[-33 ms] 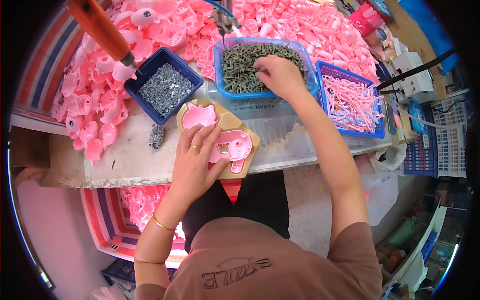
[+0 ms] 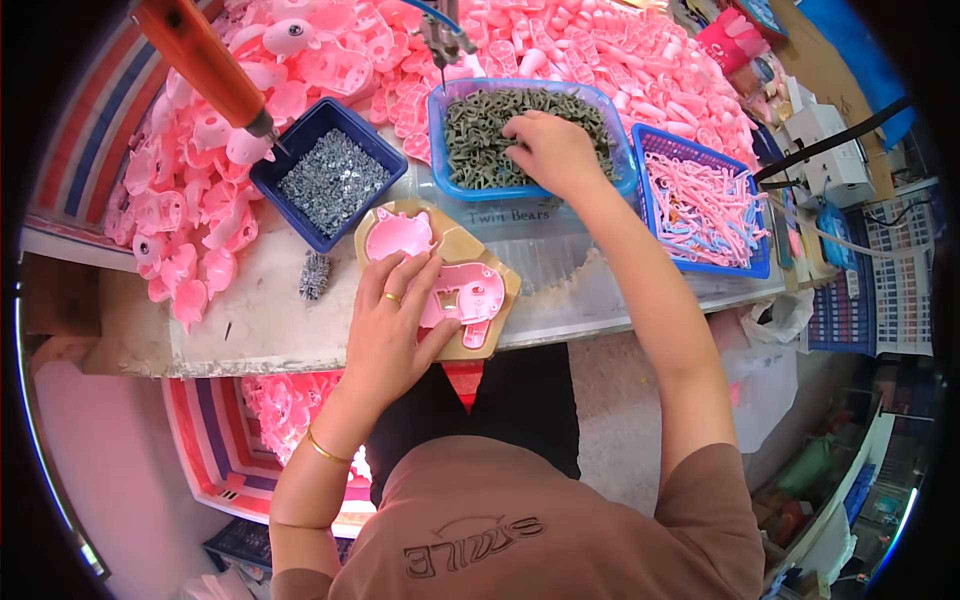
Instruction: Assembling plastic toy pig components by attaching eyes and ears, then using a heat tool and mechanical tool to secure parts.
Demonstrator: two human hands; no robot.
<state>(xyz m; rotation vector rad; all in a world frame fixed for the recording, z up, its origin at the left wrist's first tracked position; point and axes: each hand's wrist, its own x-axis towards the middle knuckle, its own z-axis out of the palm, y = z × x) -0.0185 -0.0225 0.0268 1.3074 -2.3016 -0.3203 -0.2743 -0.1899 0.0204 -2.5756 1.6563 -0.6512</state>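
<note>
resting on pink shells (image 2: pixel 482 290) in a tan holder (image 2: pixel 463 244) at the centre of the frame, the left hand (image 2: pixel 390 325) lies palm down, fingers slightly spread. at upper centre the right hand (image 2: pixel 555 152) reaches among dark green parts (image 2: pixel 480 140) in a blue tub (image 2: pixel 500 194), thumb and forefinger apart; whether a part is gripped, i cannot tell. left of the tub sits a navy tray (image 2: pixel 284 205) of small metal pieces (image 2: pixel 335 185); at right, a blue basket (image 2: pixel 715 264) of pink and blue strips (image 2: pixel 700 205).
</note>
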